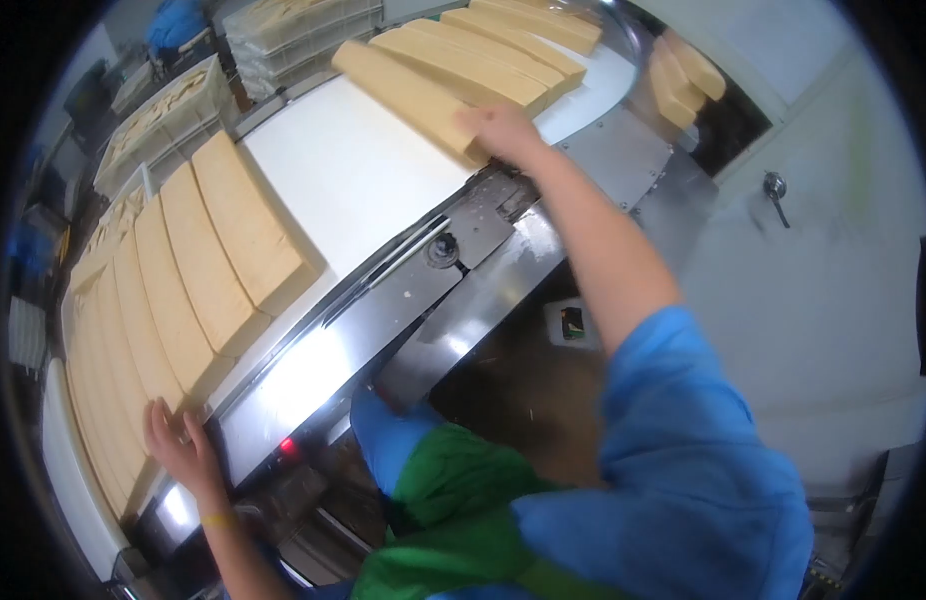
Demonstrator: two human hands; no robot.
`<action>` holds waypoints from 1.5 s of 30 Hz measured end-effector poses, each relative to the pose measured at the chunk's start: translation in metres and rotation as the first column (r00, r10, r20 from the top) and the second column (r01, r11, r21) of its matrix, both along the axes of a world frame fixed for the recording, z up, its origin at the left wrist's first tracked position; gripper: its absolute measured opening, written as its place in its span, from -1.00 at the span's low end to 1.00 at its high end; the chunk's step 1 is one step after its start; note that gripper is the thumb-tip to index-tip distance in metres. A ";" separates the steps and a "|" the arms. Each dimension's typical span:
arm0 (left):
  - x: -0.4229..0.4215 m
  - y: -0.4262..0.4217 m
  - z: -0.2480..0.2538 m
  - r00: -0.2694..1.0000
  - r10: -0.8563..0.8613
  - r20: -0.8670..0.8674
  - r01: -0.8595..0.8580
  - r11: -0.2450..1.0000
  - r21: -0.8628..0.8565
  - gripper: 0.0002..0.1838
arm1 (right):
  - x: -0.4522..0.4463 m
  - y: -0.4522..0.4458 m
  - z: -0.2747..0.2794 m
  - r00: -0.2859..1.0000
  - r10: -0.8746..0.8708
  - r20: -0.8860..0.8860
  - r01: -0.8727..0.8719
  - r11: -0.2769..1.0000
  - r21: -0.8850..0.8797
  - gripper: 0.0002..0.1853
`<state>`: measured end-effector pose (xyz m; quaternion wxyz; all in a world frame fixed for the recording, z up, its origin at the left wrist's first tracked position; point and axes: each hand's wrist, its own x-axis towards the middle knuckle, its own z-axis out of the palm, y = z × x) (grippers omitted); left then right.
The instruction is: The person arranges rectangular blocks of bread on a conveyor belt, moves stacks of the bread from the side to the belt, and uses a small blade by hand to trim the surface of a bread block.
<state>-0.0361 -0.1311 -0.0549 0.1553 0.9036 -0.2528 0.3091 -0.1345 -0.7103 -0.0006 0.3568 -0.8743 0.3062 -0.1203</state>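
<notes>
Nearest, the left hand (183, 455) is at the near ends of the left group of slabs (171, 290), at the lower-left part of the white belt (348, 165). Its fingers are up and parted, with no slab visibly in its grasp; whether a fingertip touches the dough-like surface is hard to tell. The slabs there lie side by side, long and pale yellow.

Along the near edge of the belt runs the steel frame (463, 245), with a dark knob (443, 248) on it.

Farther up the belt, the right hand (505, 132) lies on the near end of a single slab (403, 95). Its fingers are blurred, so how tightly they close cannot be told. This slab lies lengthwise across the belt, next to the right group of slabs (473, 60); the handling looks like setting or straightening it. Moving it would seem to call for even pressure, keeping its long side in line with its neighbours.

Beyond the far edge of the belt stand stacked crates (283, 60).
</notes>
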 end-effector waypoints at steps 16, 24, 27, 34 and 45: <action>0.006 -0.005 -0.002 1.000 0.010 -0.014 -0.010 0.999 -0.039 -0.57 | 0.075 0.206 -0.016 0.899 0.424 0.109 -0.333 0.823 -0.460 -0.32; 0.011 -0.002 -0.002 0.998 0.013 -0.060 -0.015 0.999 -0.034 -0.57 | 0.050 0.208 -0.016 0.803 0.542 0.248 -0.335 0.755 -0.565 -0.54; 0.012 -0.001 -0.002 0.996 0.021 -0.081 -0.022 1.000 -0.005 -0.58 | 0.004 0.207 -0.020 0.812 0.542 0.218 -0.292 0.700 -0.652 -0.56; 0.016 -0.001 0.000 0.991 0.004 -0.134 -0.001 1.000 0.023 -0.58 | -0.006 0.214 -0.044 0.901 0.414 0.130 -0.248 0.737 -0.628 -0.57; 0.013 -0.010 0.010 0.988 -0.028 -0.153 0.033 0.999 0.025 -0.60 | -0.009 0.213 -0.046 0.876 0.436 0.205 -0.217 0.737 -0.640 -0.67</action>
